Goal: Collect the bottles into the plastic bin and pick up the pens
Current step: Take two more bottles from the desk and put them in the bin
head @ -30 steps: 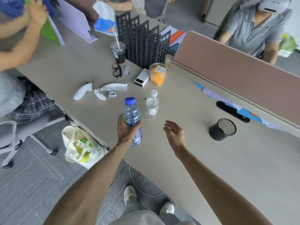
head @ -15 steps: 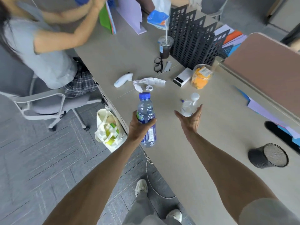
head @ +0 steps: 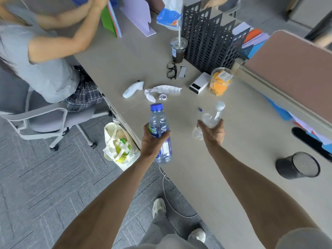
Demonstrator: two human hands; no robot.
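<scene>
Since the earlier frame the right hand (head: 212, 134) has gone from an open reach to a grasp. Its fingers (head: 220, 125) now curl round the clear white-capped plastic bottle (head: 212, 115), which has tipped from upright to a lean, cap pointing up and right. Whether its base touches the pale grey worktop (head: 206, 177) cannot be told. The left hand (head: 154, 141) still grips the blue-capped clear water bottle (head: 159, 121) round its middle, upright, over the worktop's near edge. Off to the right sits a black mesh pen cup (head: 298, 165). Farther back lie crumpled white paper (head: 161, 90), a white power bank (head: 198, 85) and a clear tub of orange snacks (head: 221, 83), with a black perforated file rack (head: 210, 44) behind.
</scene>
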